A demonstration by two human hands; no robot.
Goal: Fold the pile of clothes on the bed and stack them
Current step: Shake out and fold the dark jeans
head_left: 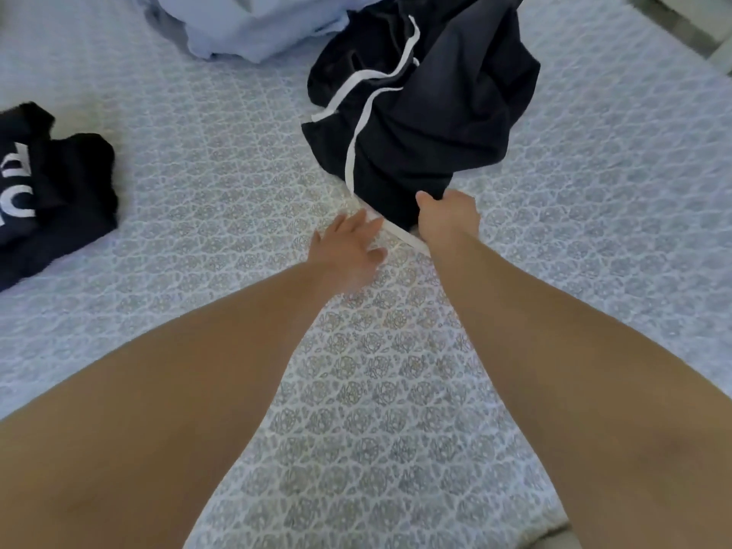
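A crumpled dark navy garment with white stripes [427,109] lies on the bed in the upper middle. My right hand [449,215] grips its near edge, fingers curled into the dark cloth. My left hand [348,247] is spread open just left of it, fingertips touching a white stripe at the garment's near corner. A folded black garment with white lettering [51,192] lies at the left edge of the bed. A light blue garment [257,25] is heaped at the far middle.
The bed is covered by a pale blue and white patterned cover [376,390] that fills the view. Its right far edge [673,37] shows at the top right, with floor beyond. Bare cover lies between the garments and near me.
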